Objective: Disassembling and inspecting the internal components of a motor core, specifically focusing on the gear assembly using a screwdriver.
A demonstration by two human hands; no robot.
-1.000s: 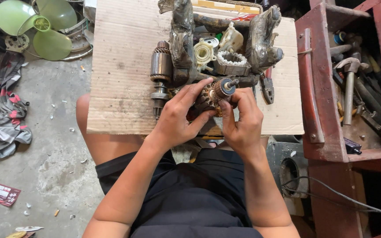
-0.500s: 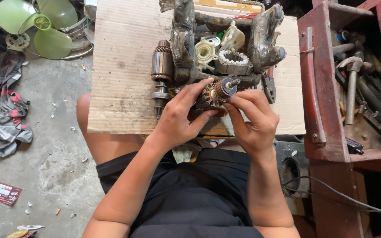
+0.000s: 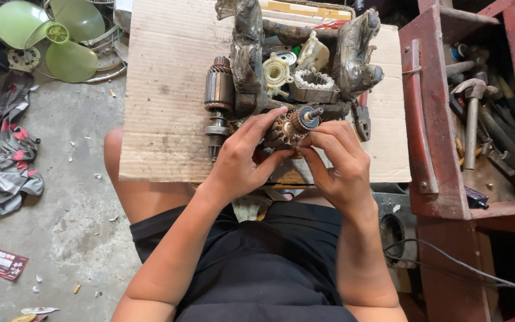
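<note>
My left hand and my right hand together hold a small motor armature with copper windings and a round shaft end, just above the near edge of a cardboard sheet. Left fingers wrap its winding side; right fingertips pinch it from below and the right. A second, darker armature lies on the cardboard just left of my left hand. Behind lie grimy power-tool housing halves, a toothed grey ring part and a cream plastic piece.
A red wooden toolbox with a hammer and several tools stands to the right. A green fan blade and a rag lie on the concrete floor at left. A cable runs at lower right.
My right hand's fingers have shifted on the armature, moving from its side to pinching under its shaft end. The armature stays in nearly the same spot.
</note>
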